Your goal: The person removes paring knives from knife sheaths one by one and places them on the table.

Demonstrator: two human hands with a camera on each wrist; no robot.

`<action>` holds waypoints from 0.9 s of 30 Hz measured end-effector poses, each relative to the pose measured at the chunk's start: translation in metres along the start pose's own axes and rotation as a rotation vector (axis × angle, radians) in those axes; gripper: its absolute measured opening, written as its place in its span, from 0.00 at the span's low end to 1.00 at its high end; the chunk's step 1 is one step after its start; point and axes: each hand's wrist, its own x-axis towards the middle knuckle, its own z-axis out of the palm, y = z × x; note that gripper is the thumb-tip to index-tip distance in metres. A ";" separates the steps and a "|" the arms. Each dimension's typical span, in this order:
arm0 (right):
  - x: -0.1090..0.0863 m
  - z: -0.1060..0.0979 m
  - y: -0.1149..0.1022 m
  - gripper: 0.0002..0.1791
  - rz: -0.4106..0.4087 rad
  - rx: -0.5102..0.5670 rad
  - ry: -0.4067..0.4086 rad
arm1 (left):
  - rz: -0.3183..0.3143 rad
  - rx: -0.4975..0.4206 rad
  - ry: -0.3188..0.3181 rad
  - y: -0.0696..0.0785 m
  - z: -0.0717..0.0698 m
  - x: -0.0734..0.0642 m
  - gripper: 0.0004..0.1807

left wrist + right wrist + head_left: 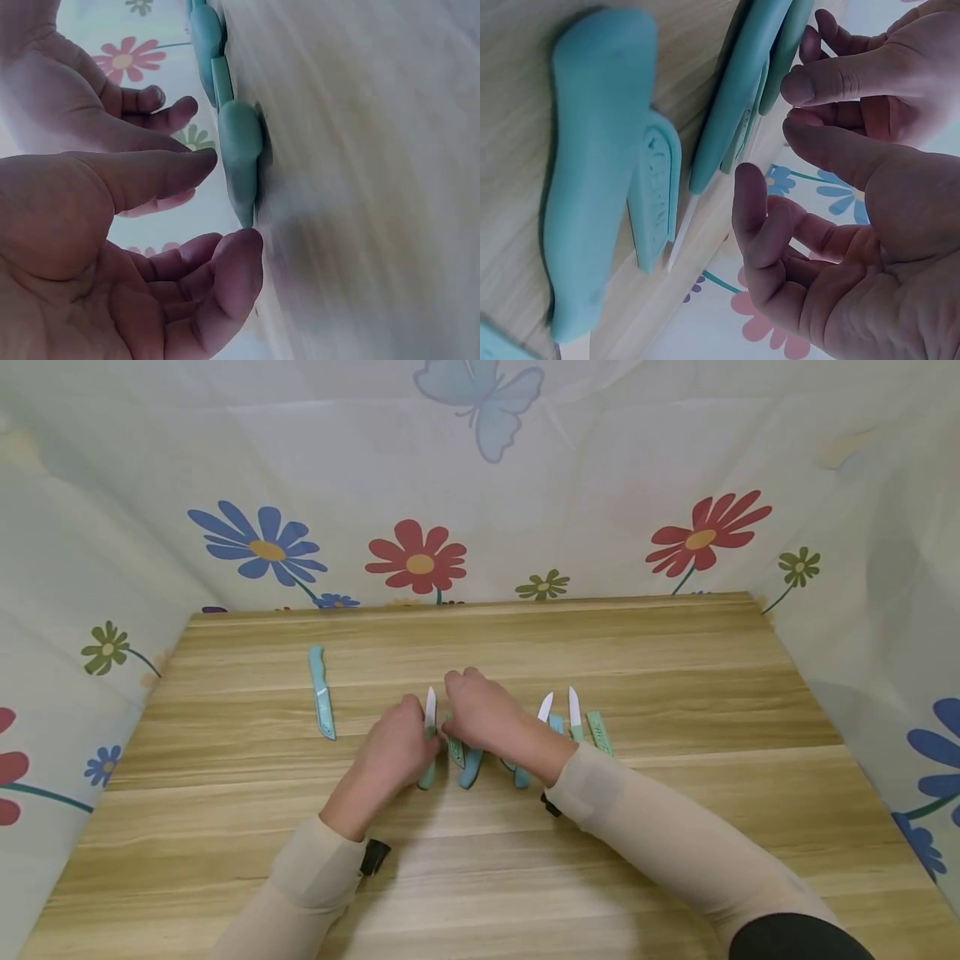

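In the head view a green-handled paring knife (431,706) lies blade away from me, my left hand (397,743) beside its handle. The left wrist view shows that thumb and index fingertip apart, close to the green handle (241,139), nothing between them. My right hand (483,710) hovers over a green sheath (457,753) and a blue knife handle (470,768), partly covering both. Seen from the right wrist, its thumb and bent index finger (751,187) stand apart and hold nothing. Knife handles (739,97) lie in front of them, a sheath (656,191) among them.
Right of my hands lie a blue-handled knife (546,705), a blue sheath (556,723), another green-handled knife (574,703) and a green sheath (600,732). A sheathed blue knife (322,693) lies at left. Flowered cloth (600,485) surrounds the wooden table (487,893).
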 end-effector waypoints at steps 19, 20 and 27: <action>-0.017 0.003 0.018 0.28 -0.108 -0.251 0.166 | 0.134 0.348 0.323 -0.021 -0.013 0.001 0.26; -0.019 0.003 0.019 0.28 -0.116 -0.260 0.173 | 0.132 0.352 0.327 -0.023 -0.015 0.002 0.25; -0.025 0.005 0.022 0.29 -0.154 -0.301 0.209 | 0.095 0.332 0.373 -0.039 -0.031 0.008 0.24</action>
